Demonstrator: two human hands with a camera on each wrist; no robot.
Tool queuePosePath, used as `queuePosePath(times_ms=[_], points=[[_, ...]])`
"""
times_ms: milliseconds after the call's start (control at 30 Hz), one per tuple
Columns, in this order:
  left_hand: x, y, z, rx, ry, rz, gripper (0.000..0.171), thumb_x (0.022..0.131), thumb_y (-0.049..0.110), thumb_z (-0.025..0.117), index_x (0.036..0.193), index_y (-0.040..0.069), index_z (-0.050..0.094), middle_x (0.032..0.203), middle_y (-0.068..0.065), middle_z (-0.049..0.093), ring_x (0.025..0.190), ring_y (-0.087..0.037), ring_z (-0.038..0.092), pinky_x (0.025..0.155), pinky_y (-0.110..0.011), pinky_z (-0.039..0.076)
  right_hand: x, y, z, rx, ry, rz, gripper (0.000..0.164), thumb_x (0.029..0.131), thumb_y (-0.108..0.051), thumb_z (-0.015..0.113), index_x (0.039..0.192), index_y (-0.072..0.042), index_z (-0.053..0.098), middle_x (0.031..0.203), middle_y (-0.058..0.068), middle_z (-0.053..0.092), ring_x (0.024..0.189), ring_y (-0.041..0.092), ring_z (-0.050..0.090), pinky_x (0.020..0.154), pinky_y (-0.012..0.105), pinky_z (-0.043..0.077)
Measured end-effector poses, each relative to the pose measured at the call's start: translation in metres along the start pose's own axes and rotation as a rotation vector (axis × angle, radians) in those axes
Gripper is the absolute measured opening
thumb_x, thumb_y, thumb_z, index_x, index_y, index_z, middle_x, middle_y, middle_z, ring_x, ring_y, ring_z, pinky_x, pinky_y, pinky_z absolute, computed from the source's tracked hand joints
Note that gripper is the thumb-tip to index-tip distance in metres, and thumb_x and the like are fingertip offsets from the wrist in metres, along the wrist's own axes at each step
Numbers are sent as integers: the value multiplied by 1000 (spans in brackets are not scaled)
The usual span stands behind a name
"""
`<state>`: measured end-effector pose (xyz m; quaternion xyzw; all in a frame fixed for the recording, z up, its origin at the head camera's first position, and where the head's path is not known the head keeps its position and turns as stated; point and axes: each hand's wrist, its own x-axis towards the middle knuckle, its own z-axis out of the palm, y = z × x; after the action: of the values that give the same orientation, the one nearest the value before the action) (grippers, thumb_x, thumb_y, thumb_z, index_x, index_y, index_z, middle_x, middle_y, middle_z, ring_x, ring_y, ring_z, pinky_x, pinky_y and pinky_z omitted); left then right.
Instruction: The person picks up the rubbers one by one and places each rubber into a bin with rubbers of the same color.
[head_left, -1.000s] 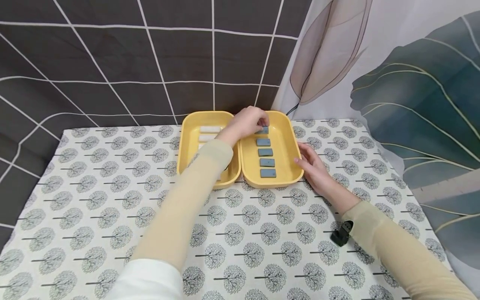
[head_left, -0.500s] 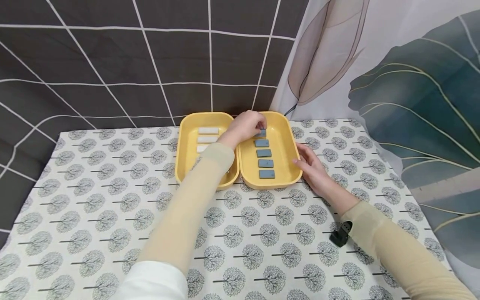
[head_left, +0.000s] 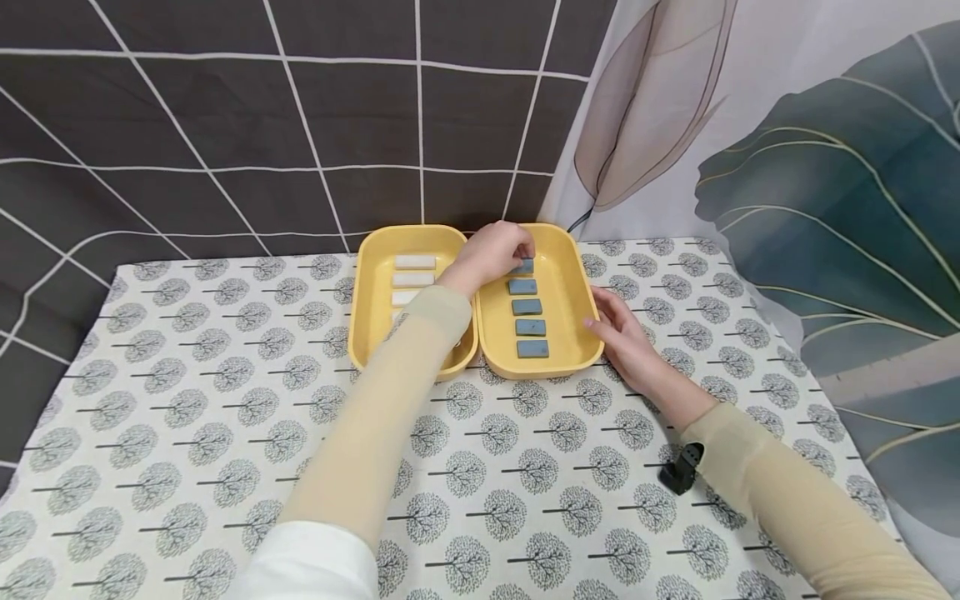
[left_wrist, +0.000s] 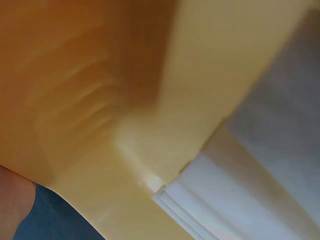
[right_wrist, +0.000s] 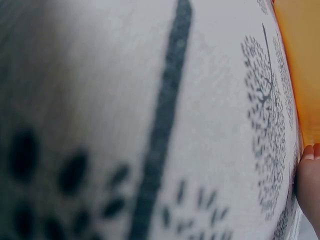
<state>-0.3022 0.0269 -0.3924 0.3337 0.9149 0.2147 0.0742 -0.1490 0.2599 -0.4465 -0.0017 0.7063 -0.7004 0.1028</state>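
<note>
My left hand (head_left: pixel 495 252) reaches over the left yellow tray (head_left: pixel 356 308) into the right yellow tray (head_left: pixel 570 275). Its curled fingers pinch the farthest blue-grey rectangular block (head_left: pixel 523 266), partly hidden under the fingertips. Nearer to me, several like blocks lie in a column, among them a second blue-grey block (head_left: pixel 522 287). On the right tray's outer rim sits my right hand (head_left: pixel 628 343), thumb over the edge and fingers along the outside, gripping it. White blocks (head_left: pixel 415 262) form a column in the left tray, the near ones hidden by the left forearm.
Side by side, the trays stand at the back of a table with a tree-print cloth (head_left: pixel 495 475). Behind them hangs a dark cloth with a white grid (head_left: pixel 360 108). A leaf-print curtain (head_left: pixel 825 208) is at the right. A small black device (head_left: pixel 681 468) is by the right wrist.
The head view has shifted slightly, and more of the white blocks shows beside the left forearm. Both hands stay in nearly the same places on the right tray and its block.
</note>
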Motion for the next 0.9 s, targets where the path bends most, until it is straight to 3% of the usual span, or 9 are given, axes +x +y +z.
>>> queuePosePath(times_ms=[200, 467, 700, 900], points=[[2, 0, 2, -11, 6, -5, 15, 100, 7, 71, 111, 13, 79, 115, -2, 77, 105, -20, 67, 99, -36, 57, 0, 0, -1, 0, 2, -7, 69, 103, -1, 49, 166, 0, 21, 167, 20, 29, 131, 5, 49, 107, 11, 51], [3, 0, 3, 73, -36, 45, 15, 97, 3, 73, 108, 11, 78, 111, -3, 76, 106, -19, 66, 101, -32, 56, 0, 0, 0, 18, 7, -10, 67, 103, 1, 49, 165, 0, 24, 154, 1, 43, 131, 7, 50, 107, 12, 51], [3, 0, 4, 102, -45, 57, 17, 97, 2, 72, 110, 10, 78, 113, -3, 76, 106, -19, 66, 101, -31, 56, 0, 0, -1, 6, 6, -3, 68, 103, 0, 49, 165, 0, 23, 159, 8, 39, 132, 7, 49, 108, 11, 50], [3, 0, 4, 115, -62, 57, 17, 98, 1, 67, 109, 11, 78, 113, -3, 77, 107, -19, 67, 101, -32, 56, 0, 2, -1, 7, 6, -8, 68, 103, 0, 50, 165, 0, 23, 153, -1, 43, 131, 7, 49, 107, 11, 51]])
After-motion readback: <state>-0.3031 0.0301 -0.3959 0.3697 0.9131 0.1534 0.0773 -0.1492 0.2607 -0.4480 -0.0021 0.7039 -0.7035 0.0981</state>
